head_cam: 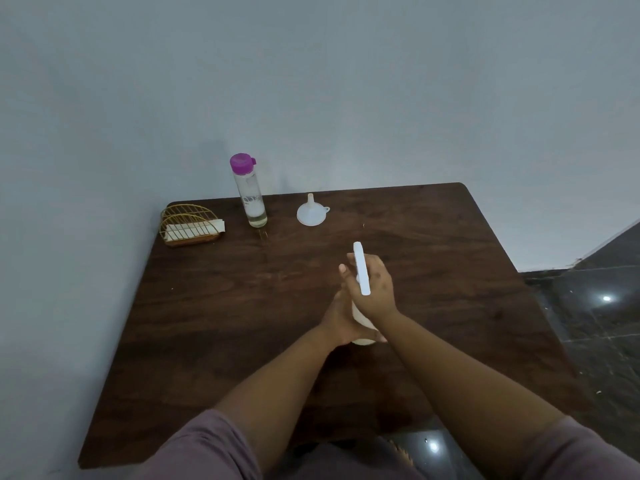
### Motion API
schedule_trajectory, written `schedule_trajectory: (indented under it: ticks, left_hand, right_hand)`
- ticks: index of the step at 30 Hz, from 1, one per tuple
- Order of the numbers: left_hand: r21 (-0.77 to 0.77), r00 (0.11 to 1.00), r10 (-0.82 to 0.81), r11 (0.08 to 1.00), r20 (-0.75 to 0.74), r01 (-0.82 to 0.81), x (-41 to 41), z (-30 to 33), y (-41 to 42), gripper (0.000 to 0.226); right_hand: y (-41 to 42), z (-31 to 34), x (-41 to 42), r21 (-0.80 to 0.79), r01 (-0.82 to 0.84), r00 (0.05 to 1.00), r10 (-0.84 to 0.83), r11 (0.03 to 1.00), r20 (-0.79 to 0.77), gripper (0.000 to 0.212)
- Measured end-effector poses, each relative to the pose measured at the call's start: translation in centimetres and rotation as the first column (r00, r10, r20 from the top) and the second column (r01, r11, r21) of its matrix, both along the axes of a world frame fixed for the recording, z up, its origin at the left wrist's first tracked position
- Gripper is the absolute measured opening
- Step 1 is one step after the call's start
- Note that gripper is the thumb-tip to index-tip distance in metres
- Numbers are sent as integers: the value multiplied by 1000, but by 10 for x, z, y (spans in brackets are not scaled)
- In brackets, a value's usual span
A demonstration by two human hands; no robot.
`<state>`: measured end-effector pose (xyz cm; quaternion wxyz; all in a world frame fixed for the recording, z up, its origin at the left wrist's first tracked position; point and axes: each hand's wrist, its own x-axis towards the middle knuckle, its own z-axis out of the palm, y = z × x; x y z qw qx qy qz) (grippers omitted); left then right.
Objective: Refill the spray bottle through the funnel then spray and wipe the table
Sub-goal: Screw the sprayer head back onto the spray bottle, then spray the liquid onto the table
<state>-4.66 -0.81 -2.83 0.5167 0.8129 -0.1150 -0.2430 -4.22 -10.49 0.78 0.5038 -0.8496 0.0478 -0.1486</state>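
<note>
One white spray bottle stands upright near the middle of the table, long axis vertical, its spray head a white bar running away from the person with the nozzle end pointing toward the wall. The left hand is wrapped closed around the bottle's body and the right hand is closed over the spray head at the neck. Well apart at the far edge stand one funnel, spout up, one clear bottle with a purple cap, and one wire holder containing folded white cloths.
</note>
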Motion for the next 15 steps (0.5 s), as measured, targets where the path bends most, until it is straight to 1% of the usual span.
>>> schedule_trajectory:
  ticks: [2,3,5,6,7,8,9,10,11,13,15]
  left_hand:
    - [57,990,-88,994,-114,95,-18,3,-4,109]
    - [81,983,-104,990,-151,117,-28,3,-8,108]
    - [90,975,-101,989,-199,121,-51,4,-19,99]
    - [77,970,-83,992,-229,103,-61,5,-24,91]
    - [73,965,-52,995,-257,73,-71,6,-30,84]
    - [90,963,-19,995,-269,45,-80,7,-34,80]
    - [127,965,5,992,-262,29,-88,9,-36,79]
    - [178,970,13,984,-242,32,-95,11,-38,80]
    - [231,976,9,972,-216,42,-102,13,-40,81]
    - [291,985,1,955,-171,50,-119,15,-44,81]
    - [302,989,18,953,-146,28,-136,19,-50,80]
  right_hand:
    - [-13,5,-8,114,-23,985,42,993,-166,33]
    - [-20,5,-14,145,-24,968,59,989,-243,38]
    - [-32,6,-25,97,-28,922,63,995,-381,47]
    - [-37,5,-32,80,-63,892,92,995,-443,50]
    - [-40,4,-40,63,-138,859,151,988,-490,52]
    - [-43,2,-47,47,-228,830,219,973,-513,54]
    - [-46,0,-55,51,-282,812,267,958,-519,50]
    - [-49,-1,-62,83,-277,805,279,957,-523,40]
    - [-52,-2,-68,128,-232,806,264,964,-530,31]
    - [-57,-6,-81,154,-158,812,217,975,-543,26]
    - [-60,-7,-94,123,-144,808,188,982,-559,23]
